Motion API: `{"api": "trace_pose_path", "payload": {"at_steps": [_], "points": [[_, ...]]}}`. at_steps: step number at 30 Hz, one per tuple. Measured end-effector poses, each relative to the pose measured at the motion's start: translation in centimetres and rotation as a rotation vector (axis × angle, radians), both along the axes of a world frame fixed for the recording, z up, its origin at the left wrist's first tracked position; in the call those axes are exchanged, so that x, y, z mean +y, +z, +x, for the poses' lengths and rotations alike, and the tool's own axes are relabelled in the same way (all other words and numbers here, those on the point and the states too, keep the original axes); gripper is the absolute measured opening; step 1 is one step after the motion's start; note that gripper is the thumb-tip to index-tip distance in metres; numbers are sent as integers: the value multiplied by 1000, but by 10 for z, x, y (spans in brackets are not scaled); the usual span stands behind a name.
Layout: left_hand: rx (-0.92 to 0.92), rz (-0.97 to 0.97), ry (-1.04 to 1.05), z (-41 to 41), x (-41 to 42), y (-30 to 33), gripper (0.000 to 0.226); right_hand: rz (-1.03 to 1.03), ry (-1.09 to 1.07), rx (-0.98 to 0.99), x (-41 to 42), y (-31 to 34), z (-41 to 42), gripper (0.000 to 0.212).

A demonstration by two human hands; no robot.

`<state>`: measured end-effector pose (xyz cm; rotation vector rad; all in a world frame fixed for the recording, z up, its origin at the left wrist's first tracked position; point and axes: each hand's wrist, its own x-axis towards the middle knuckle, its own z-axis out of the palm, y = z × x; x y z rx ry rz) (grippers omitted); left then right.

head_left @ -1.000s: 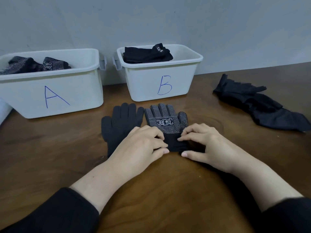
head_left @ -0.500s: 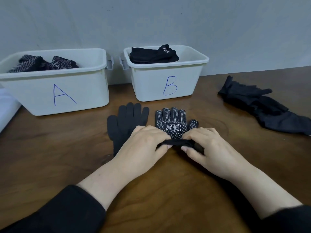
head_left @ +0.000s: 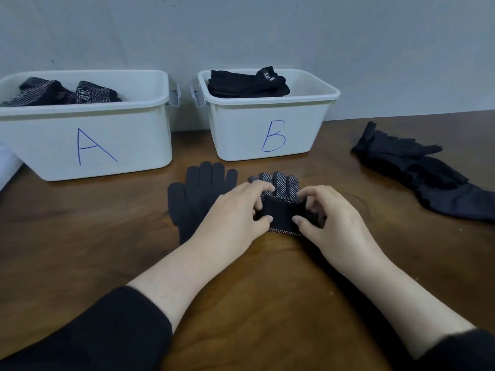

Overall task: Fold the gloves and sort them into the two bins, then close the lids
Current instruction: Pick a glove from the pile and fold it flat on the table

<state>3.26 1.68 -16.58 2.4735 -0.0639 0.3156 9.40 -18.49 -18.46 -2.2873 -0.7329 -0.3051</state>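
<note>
A dotted black glove [head_left: 281,183] lies palm up on the wooden table in front of bin B [head_left: 267,129]. Its cuff is folded up over the palm. My left hand [head_left: 235,218] pinches the cuff's left side and my right hand [head_left: 329,220] pinches its right side. A plain black glove [head_left: 198,194] lies flat just left of it, partly under my left wrist. Bin A [head_left: 88,135] at the left holds folded dotted gloves [head_left: 61,93]. Bin B holds folded plain black gloves [head_left: 246,84].
A heap of loose black gloves [head_left: 417,172] lies on the table at the right. Both bins stand against the grey wall with clip handles between them. A white object [head_left: 6,167] shows at the far left edge. No lids are in view.
Both hands lifted the dotted glove's cuff and folded it forward over the palm, covering the printed label. The view shifted slightly; the plain glove stayed put.
</note>
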Motion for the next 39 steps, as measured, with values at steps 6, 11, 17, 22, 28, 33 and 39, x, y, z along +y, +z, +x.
{"api": "trace_pose_path", "payload": {"at_steps": [6,11,17,22,28,33,39], "points": [[-84,452,-183,0,7,-2,31,-259,214,-234,-7,2,7,19],[64,483,-187,-4,13,1,53,-314,292,-10,-21,7,15,56],[7,453,-159,-2,11,-3,51,-268,215,-89,-13,5,13,34],[-56,312,-123,-2,8,-5,35,-196,151,-68,-12,10,3,22],[-39,95,-88,-24,1,2,36,-8,195,230,-22,25,-9,13],[-33,-95,-13,-18,6,1,35,132,184,383,-7,36,2,13],[-246,25,105,-3,10,1,29,-42,62,402,15,43,45,5]]}}
